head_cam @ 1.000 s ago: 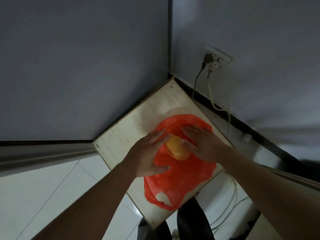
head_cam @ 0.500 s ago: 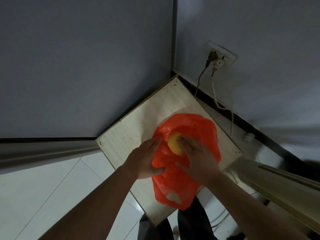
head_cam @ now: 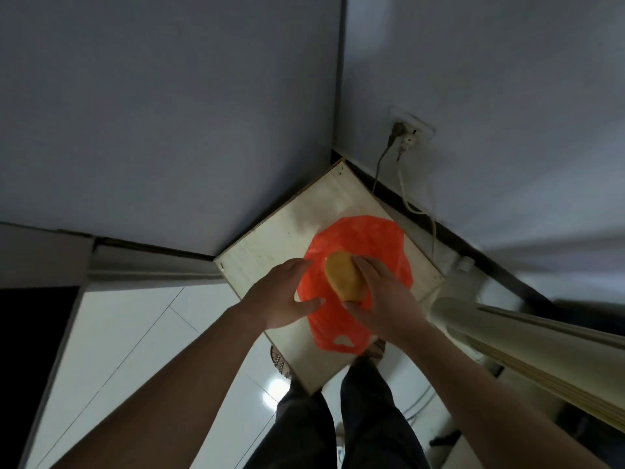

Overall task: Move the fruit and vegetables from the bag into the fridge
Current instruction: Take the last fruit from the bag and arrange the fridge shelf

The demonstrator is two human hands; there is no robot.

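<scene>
Tabletop (head_cam: pixel 270 262); fruit (head_cam: pixel 345 279) within right hand (head_cam: pixel 385 306)

right hand (head_cam: pixel 384 301) grips yellow fruit (head_cam: pixel 342 276) | left hand (head_cam: pixel 282 296) presses red bag (head_cam: pixel 370 240) | wooden board (head_cam: pixel 267 248) beneath

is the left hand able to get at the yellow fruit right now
Probably yes: the left hand rests on the orange bag just beside the yellow fruit with nothing between them, though the right hand grips the fruit's other side.

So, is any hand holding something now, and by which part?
The right hand grips the yellow fruit by its right side and near end. The left hand only rests on the red bag.
</scene>
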